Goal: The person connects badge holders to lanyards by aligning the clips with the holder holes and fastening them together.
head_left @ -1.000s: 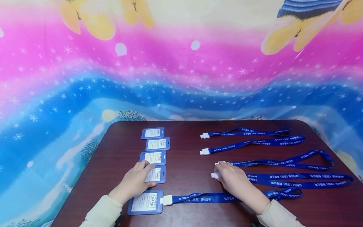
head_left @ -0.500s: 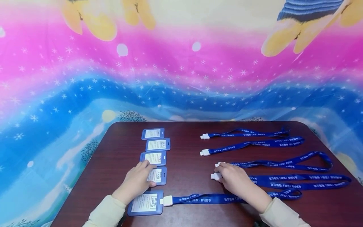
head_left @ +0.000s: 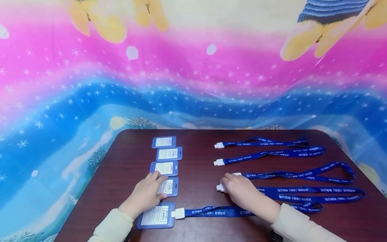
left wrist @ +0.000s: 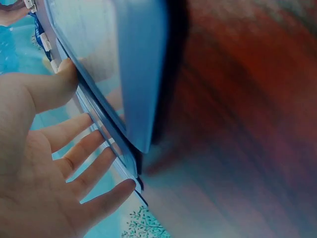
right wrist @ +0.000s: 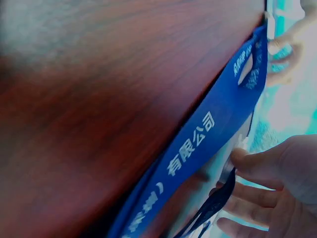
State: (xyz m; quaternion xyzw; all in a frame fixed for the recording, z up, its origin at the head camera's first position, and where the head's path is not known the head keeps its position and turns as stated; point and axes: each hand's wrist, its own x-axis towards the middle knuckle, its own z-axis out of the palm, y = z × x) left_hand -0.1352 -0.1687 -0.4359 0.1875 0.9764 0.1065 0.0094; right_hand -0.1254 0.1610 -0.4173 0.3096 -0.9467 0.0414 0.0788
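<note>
My left hand point(head_left: 144, 194) rests on a blue-framed card holder point(head_left: 173, 188), its thumb at the near edge and its fingers toward the far edge. The left wrist view shows those fingers point(left wrist: 86, 148) spread and fairly straight. My right hand point(head_left: 241, 191) pinches the white plastic end point(head_left: 219, 188) of a blue lanyard point(head_left: 317, 190), which trails to the right. A gap of table separates this end from the card holder. Nearest me lies another card holder point(head_left: 154, 218), joined at its right side to the white clip point(head_left: 179, 213) of a second lanyard point(head_left: 211, 212).
Farther back on the left lie three more card holders point(head_left: 164, 142) in a column. Three lanyards point(head_left: 272, 153) with white ends lie stretched out at the right. The dark wooden table point(head_left: 193, 151) ends at a patterned cloth backdrop point(head_left: 193, 84).
My right hand has moved left, drawing the lanyard's white end toward the card holder; its far loop has slid left too. My left hand has stayed nearly still.
</note>
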